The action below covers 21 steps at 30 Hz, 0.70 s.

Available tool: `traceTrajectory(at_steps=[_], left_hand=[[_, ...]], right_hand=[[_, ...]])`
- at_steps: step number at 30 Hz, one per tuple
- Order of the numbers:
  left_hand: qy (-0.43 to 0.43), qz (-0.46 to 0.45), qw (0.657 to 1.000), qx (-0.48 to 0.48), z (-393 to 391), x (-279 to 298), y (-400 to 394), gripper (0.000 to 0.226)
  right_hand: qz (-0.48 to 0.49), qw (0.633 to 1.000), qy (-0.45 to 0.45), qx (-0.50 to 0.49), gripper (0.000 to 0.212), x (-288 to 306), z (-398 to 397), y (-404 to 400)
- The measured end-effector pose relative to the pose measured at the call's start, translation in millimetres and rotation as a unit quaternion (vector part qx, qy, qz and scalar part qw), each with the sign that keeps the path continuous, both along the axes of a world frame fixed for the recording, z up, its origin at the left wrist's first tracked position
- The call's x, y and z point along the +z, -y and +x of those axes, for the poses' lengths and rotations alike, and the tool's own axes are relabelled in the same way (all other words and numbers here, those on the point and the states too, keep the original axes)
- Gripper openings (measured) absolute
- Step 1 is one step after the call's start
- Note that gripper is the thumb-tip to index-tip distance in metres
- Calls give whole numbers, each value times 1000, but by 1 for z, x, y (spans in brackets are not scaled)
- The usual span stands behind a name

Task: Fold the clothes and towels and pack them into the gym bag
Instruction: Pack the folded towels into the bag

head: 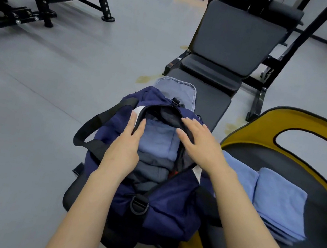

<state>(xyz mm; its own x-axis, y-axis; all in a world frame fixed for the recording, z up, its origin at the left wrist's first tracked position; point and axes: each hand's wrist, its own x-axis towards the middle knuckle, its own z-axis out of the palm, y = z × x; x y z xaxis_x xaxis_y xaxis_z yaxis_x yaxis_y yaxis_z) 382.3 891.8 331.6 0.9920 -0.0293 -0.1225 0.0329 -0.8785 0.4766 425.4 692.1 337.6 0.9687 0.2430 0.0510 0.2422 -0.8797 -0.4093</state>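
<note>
Gym bag [166,206] unzipped (towel [155,139] inside) between both hands' grip.

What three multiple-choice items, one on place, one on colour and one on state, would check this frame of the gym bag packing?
1. Where do the folded blue towels still outside the bag lie?
A. On the grey floor to the left of the bag
B. On the black and yellow seat to the right of the bag
C. On the far bench's backrest

2. What colour is the gym bag?
A. Navy blue
B. Red
C. Yellow

3. What state is the bag's top opening in?
A. Zipped shut
B. Open, with folded items inside
C. Open and holding nothing

Answers:
1 B, the towels sit stacked on the seat beside the bag.
2 A, its fabric is dark blue with black straps.
3 B, the left hand and right hand rest at the rim, folded cloth showing between them.
</note>
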Motion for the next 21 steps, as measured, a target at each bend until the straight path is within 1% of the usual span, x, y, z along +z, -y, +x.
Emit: traceTrajectory(at_steps=[5, 10, 13, 17, 21], left_hand=[[3, 22, 1000, -15, -2, -4, 9, 89], [12, 21, 999, -22, -3, -8, 13, 87], [9, 20, 1000, -21, -4, -8, 14, 88], [4, 31, 999, -26, -2, -9, 17, 88], [11, 36, 999, -31, -1, -12, 18, 88]], right_hand=[[45, 993, -1, -112, 49, -2, -26, 51], [73, 968, -29, -237, 51, -22, -43, 104], [52, 951, -38, -301, 52, -36, -51, 126], [18, 933, -34, -357, 49, -57, -57, 148], [-58, 909, -51, -410, 40, -74, -64, 163]])
